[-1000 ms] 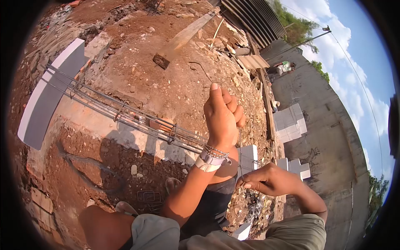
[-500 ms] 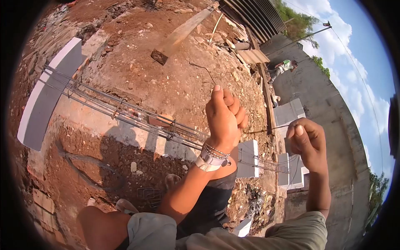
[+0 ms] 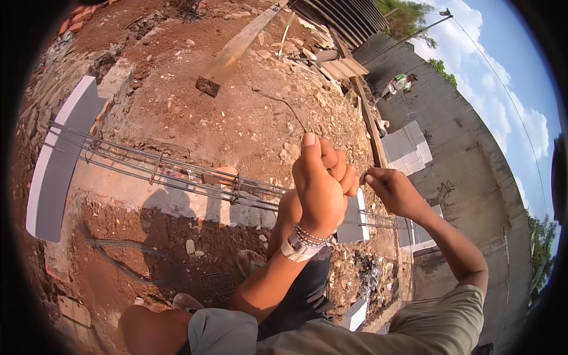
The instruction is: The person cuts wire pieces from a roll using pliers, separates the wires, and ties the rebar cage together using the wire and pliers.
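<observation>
My left hand [image 3: 322, 183], with a watch and beaded bracelets on the wrist, is closed in a fist at the middle of the view. A thin bent tie wire [image 3: 288, 105] sticks up and leftward from beside its thumb. Close by on the right, my right hand [image 3: 393, 190] is pinched near the left hand's fingers, apparently on the wire's other end, which is mostly hidden. Below and left of both hands runs a rebar cage [image 3: 195, 179] of long bars with stirrups, laid along a low foundation strip.
A pale block [image 3: 62, 165] stands upright at the left end of the cage, another block [image 3: 355, 220] behind my left wrist. A wooden plank [image 3: 239, 50] leans over the soil. Bent stirrups [image 3: 218, 283] lie near my feet. A person [image 3: 402, 86] is by the concrete wall [image 3: 467, 177].
My right hand has moved left and slightly up, close to my left fist; the wire span between them is no longer visible. The view has shifted slightly.
</observation>
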`<state>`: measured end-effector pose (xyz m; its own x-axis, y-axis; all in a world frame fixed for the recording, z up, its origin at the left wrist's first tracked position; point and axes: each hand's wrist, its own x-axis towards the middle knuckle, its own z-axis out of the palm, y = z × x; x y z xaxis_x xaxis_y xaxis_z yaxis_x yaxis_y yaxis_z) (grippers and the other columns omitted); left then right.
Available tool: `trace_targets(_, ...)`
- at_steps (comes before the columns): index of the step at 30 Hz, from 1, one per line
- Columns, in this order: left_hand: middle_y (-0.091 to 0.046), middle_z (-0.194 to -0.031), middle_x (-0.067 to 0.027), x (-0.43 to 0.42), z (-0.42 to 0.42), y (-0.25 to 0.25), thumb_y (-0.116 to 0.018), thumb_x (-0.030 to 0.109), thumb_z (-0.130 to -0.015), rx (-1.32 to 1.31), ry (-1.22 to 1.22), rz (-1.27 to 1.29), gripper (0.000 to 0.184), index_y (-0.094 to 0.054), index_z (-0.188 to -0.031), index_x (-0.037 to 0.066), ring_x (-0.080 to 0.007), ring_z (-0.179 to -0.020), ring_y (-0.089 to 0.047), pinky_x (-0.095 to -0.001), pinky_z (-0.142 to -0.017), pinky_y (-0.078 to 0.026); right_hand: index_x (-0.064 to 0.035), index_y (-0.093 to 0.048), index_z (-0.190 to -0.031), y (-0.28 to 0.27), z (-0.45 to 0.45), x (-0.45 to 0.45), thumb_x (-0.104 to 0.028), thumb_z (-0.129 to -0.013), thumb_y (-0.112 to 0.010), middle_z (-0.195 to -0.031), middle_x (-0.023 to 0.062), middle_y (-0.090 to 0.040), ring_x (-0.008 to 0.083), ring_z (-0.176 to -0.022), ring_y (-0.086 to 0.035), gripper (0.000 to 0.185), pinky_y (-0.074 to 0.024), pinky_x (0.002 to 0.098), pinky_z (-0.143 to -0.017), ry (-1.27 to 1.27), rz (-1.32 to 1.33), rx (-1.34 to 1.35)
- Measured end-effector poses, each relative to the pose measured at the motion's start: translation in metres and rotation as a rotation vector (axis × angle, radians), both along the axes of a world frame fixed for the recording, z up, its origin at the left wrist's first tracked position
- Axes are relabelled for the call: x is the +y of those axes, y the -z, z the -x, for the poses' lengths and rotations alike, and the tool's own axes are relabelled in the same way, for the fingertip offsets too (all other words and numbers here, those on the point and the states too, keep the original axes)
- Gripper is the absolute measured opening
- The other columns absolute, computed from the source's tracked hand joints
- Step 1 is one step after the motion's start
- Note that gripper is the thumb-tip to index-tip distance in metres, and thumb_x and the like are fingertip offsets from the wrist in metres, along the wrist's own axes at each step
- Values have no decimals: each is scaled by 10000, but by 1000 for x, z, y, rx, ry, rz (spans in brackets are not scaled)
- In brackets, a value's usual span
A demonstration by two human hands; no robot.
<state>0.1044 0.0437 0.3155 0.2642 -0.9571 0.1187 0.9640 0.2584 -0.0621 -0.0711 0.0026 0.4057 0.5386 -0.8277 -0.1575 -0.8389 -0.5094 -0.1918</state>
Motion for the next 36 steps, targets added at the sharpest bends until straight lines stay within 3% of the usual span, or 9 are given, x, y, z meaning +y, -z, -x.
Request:
trace_targets(3, -145, -554, 54, -16, -5, 10, -379, 453, -1003, 4, -12, -153, 456, -233, -655, 196, -96, -451, -98, -286, -415, -116, 4, -608, -1001, 15, -10, 65, -307, -1035, -467, -568, 33, -506, 138, -504, -461, 344, -403, 342, -513, -371, -313, 308)
trace_targets(8, -185, -584, 60, -16, 31, 14, -459, 471, -975, -104, 81, -219, 402, -302, -711, 212, -84, -476, -142, -264, -442, -156, -18, -620, -1043, -69, -18, 41, -332, -1047, -432, -612, -50, -366, 66, -529, -381, 366, -371, 258, -491, 358, -455, -647)
trace_targets(10, -171, -569, 63, 1, 38, 4, -442, 391, -1003, -38, 76, -75, 416, -265, -678, 201, -74, -460, -110, -265, -422, -113, -36, -600, -1076, -31, 17, 13, -300, -1025, -480, -620, 33, -528, 149, -524, -519, 294, -422, 322, -488, 159, 145, -255)
trace_targets(13, -156, -574, 61, -5, 29, -7, -429, 355, -1013, -121, -57, -283, 419, -241, -674, 198, -75, -463, -93, -269, -415, -105, 3, -575, -945, -5, 15, 69, -205, -982, -494, -759, 208, -634, 395, -720, -634, 226, -513, 464, -672, -156, -77, 455)
trace_targets(17, -151, -580, 59, -22, 43, 6, -436, 364, -1010, -147, -30, -286, 421, -238, -676, 200, -79, -466, -94, -267, -418, -106, 17, -576, -926, -56, -12, 71, -183, -988, -474, -723, 209, -620, 366, -672, -636, 233, -507, 434, -646, -401, -212, -382)
trace_targets(23, -147, -548, 63, -6, 56, -7, -438, 474, -991, -102, 85, -380, 452, -246, -683, 205, -75, -449, -100, -264, -425, -116, -4, -520, -926, 16, 61, 51, -146, -953, -528, -622, 145, -557, 347, -588, -589, 145, -466, 443, -557, -302, -92, 389)
trace_targets(29, -169, -564, 59, -11, 58, -1, -418, 406, -1011, -108, 58, -210, 426, -251, -679, 200, -86, -458, -109, -273, -413, -107, -3, -517, -895, -59, 25, 22, -289, -1062, -369, -589, 83, -408, 288, -567, -473, 363, -427, 415, -579, 397, -298, -548)
trace_targets(33, -173, -566, 60, -13, 55, 7, -411, 413, -1016, -57, 140, -91, 419, -267, -685, 199, -86, -453, -102, -278, -413, -99, -16, -579, -938, 29, 72, 31, -181, -1011, -460, -810, 158, -649, 322, -781, -640, 216, -480, 437, -701, -213, -245, 288)
trace_targets(36, -163, -570, 58, -40, 35, 27, -424, 413, -1010, -112, 60, -225, 420, -270, -685, 195, -87, -460, -109, -276, -422, -109, 8, -586, -912, -18, 8, 72, -237, -1018, -475, -797, 142, -628, 275, -764, -626, 289, -479, 402, -689, -364, -661, -136)
